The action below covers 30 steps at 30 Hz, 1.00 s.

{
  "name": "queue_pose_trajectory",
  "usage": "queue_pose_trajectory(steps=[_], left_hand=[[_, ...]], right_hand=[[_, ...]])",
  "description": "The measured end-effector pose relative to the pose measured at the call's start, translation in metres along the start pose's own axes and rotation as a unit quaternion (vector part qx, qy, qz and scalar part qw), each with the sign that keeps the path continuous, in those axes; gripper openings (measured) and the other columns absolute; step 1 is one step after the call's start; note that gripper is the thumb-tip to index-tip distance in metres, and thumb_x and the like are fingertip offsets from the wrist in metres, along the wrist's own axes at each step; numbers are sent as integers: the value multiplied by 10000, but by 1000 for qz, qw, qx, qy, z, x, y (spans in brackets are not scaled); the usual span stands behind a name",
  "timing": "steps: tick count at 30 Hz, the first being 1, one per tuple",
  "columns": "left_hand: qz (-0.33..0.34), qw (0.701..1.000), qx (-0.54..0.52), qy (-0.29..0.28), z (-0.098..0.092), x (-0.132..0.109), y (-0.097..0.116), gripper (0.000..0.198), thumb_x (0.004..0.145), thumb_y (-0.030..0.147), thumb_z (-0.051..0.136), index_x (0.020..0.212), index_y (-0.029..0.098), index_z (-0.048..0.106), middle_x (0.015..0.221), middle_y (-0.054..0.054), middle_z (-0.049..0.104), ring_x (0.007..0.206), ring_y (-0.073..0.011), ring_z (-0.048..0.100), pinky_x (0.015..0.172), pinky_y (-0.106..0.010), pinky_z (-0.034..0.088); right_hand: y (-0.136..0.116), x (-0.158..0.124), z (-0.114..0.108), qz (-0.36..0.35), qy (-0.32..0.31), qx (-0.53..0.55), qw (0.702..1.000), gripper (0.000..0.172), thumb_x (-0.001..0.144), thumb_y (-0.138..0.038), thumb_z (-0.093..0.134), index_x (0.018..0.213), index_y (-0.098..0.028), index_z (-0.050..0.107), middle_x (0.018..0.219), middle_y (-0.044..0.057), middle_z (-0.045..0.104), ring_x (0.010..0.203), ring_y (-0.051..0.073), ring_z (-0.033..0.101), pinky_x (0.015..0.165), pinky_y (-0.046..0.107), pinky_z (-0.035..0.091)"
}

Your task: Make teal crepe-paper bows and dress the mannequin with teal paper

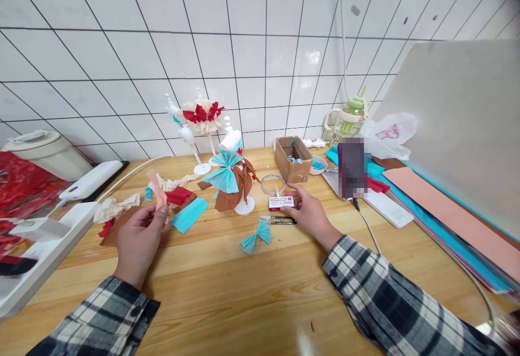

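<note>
My left hand (140, 237) is closed on a folded strip of pink crepe paper (156, 188), held upright above the wooden table (227, 291). My right hand (309, 212) rests on the table with its fingers touching a small red and white box (281, 202); small scissors (276, 219) lie just under the fingers. A turquoise paper bow (255, 237) lies in front of them. A small mannequin in a brown and turquoise paper dress (231, 180) stands between my hands.
Behind stand a second figure with red bows (203, 117), an open cardboard box (292, 158), a wire ring (272, 183), and a green bottle (349, 120). Paper scraps (179, 204) lie left. Coloured paper sheets (455, 220) and a standing phone (352, 167) are at the right.
</note>
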<state>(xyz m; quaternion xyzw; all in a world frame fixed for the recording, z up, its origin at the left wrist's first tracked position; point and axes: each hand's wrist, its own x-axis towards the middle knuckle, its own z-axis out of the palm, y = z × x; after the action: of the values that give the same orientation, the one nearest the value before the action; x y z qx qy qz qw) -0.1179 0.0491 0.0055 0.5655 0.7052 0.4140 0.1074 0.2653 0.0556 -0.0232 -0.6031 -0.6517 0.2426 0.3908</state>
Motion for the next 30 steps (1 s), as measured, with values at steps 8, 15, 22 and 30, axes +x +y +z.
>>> queue_pose_trajectory(steps=[8,15,22,30], left_hand=[[135,983,-99,-78,0,-32,25,227,831,410,566,912,201,605,910,-58,673,857,-215,620,798,-341,495],[333,889,-61,-307,14,-75,69,156,876,238,464,833,197,608,686,-13,612,630,-141,569,581,-240,439],[364,856,-19,-367,22,-76,71,214,884,216,449,924,204,659,675,-24,604,652,-148,563,596,-231,404],[122,917,-184,-332,21,-67,64,204,842,366,593,803,186,682,740,-37,652,691,-156,594,642,-237,457]], right_hand=[[-19,-7,-10,-103,59,-104,987,460,792,-279,654,1230,-223,530,1221,100,584,1066,250,570,938,427,452],[-65,-45,-2,-225,-154,112,956,893,671,-507,767,1405,-239,334,1291,119,525,998,216,563,745,306,519],[-70,-57,20,-291,-141,122,938,131,892,-235,578,978,-232,677,840,27,696,771,135,626,709,241,492],[-69,-52,18,-162,-64,142,974,58,829,-245,647,826,-209,692,759,21,673,684,131,627,614,221,487]])
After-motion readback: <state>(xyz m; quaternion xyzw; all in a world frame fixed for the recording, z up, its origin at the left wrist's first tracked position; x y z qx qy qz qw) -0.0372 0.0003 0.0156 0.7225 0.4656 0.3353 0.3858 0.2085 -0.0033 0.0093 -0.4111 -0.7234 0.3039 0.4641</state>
